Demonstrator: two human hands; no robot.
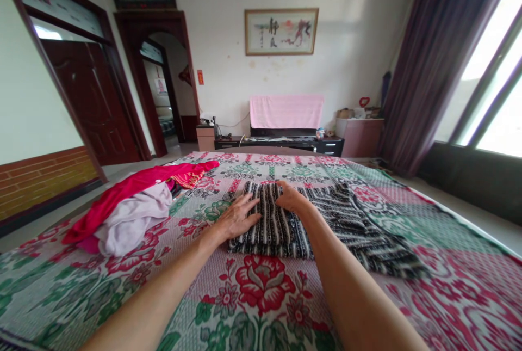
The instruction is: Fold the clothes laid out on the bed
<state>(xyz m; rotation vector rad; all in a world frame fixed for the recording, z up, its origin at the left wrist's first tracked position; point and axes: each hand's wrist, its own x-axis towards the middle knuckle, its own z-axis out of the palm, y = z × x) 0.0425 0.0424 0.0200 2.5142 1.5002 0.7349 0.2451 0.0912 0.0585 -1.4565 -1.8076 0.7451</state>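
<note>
A black-and-white striped knitted garment [267,220] lies on the flowered bedspread in front of me, its left part folded over into a thick layered panel. The rest of it spreads to the right and tapers toward the lower right. My left hand [238,217] rests at the panel's left edge, fingers spread and lying on the knit. Near the top of the same panel, my right hand [291,198] touches the fabric with thumb and forefinger apart; its other fingers are mostly hidden.
The flowered bedspread [261,296] covers the broad surface under the garment. To the left lies a heap of clothes, with a red garment [134,193] over a pale pink one [138,217]. Beyond stand a low black cabinet [330,147] and a screen under a pink cloth [285,111].
</note>
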